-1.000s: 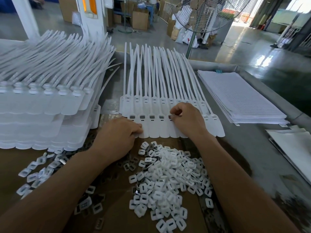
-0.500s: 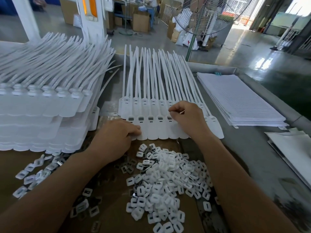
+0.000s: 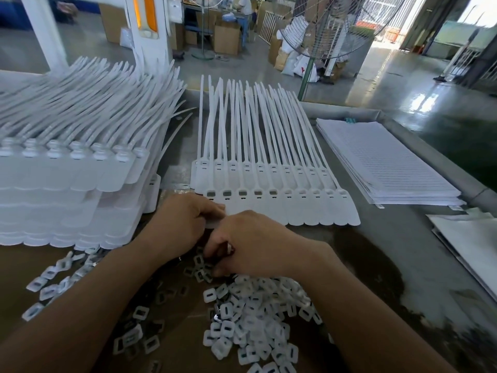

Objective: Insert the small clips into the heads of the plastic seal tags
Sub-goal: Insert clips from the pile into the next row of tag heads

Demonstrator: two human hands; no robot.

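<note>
Cardboard [image 3: 21,267] under clips [image 3: 255,319], tags [image 3: 309,211] on table [image 3: 376,251], fan [image 3: 330,25] beyond.

A row of seal tags [image 3: 269,205] lies between a tag stack [image 3: 67,189] left and paper sheets [image 3: 384,162] right, clips [image 3: 255,319] in front.

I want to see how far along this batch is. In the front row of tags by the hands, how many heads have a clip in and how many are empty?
Heads with a clip: 5
Empty heads: 5
Total heads visible in the front row: 10
</note>
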